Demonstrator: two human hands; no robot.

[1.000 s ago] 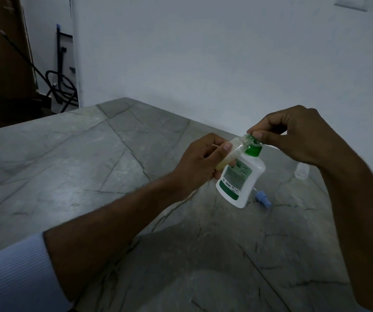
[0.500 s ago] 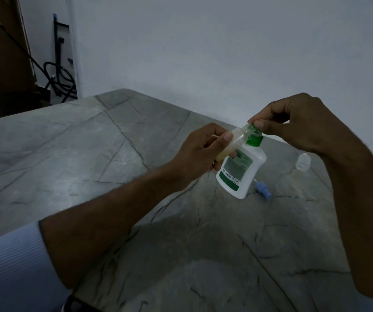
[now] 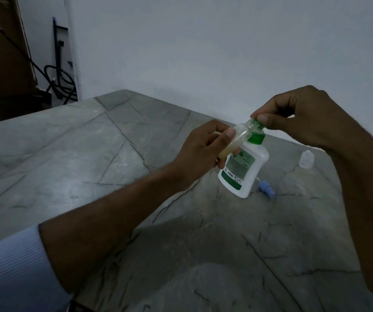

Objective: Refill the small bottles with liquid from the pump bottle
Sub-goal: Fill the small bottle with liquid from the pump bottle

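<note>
A white pump bottle (image 3: 246,170) with a green collar and green label stands tilted on the grey stone table (image 3: 91,158). My right hand (image 3: 300,118) pinches its green pump head from above. My left hand (image 3: 205,152) grips a small clear bottle (image 3: 237,138) holding some yellowish liquid, tilted with its mouth up against the pump nozzle. A second small clear bottle (image 3: 306,159) stands on the table to the right. A blue cap (image 3: 266,188) lies just right of the pump bottle's base.
A white wall (image 3: 226,52) runs close behind the table's far edge. Dark cables and a black frame (image 3: 59,82) stand in the corner at the far left, beside a brown panel.
Both hands and the two bottles hold almost the same pose; the view has shifted slightly. The small bottle stays against the nozzle.
</note>
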